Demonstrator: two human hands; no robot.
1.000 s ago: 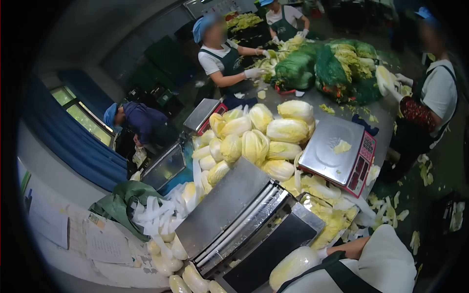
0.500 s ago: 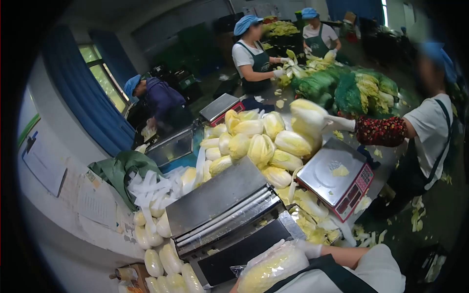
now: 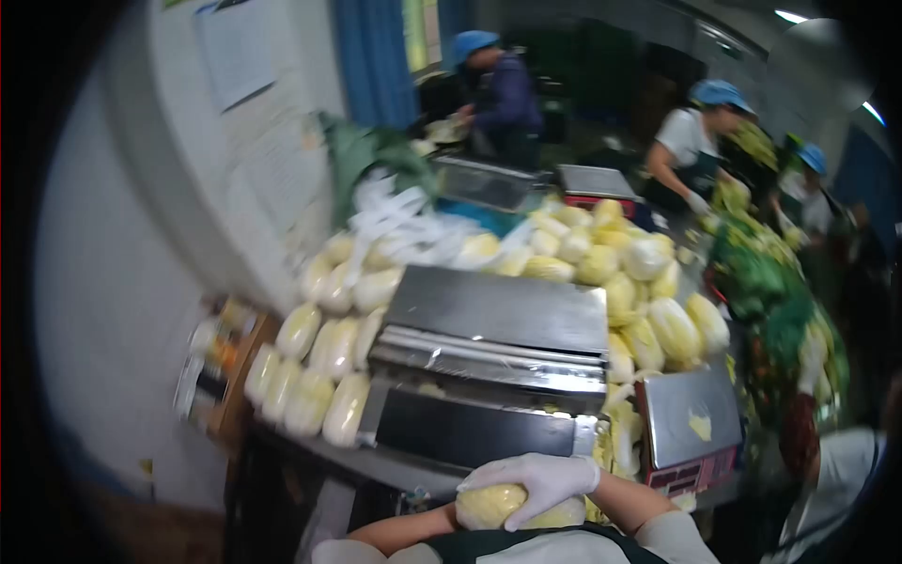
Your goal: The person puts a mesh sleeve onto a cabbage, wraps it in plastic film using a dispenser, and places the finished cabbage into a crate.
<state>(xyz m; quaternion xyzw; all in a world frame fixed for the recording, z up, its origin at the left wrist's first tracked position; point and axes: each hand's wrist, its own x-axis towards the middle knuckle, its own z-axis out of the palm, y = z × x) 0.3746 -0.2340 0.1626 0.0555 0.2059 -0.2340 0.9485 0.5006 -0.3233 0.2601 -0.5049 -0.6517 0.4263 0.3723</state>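
A napa cabbage (image 3: pixel 490 506) in shiny clear film is held close against my apron at the bottom of the view. Across its top lies my right hand (image 3: pixel 540 479) in a white glove, fingers curved over it. My left forearm reaches to the cabbage's left end, where the left hand is hidden behind or under it. Just beyond my hands stands a wrapping machine (image 3: pixel 493 310) with a metal top, a roll of film and a dark flat plate (image 3: pixel 474 425).
Wrapped cabbages (image 3: pixel 308 404) stand in rows on the left; unwrapped cabbages (image 3: pixel 601 263) are piled behind the machine. A scale (image 3: pixel 691 414) stands on the right, near green net sacks (image 3: pixel 752 273). White foam strips (image 3: pixel 390 221) lie at back left. Several co-workers (image 3: pixel 700 150) are around the table.
My view has turned left, toward the wall and the wrapped cabbages. The held cabbage remains against my body, with my right hand now over its top.
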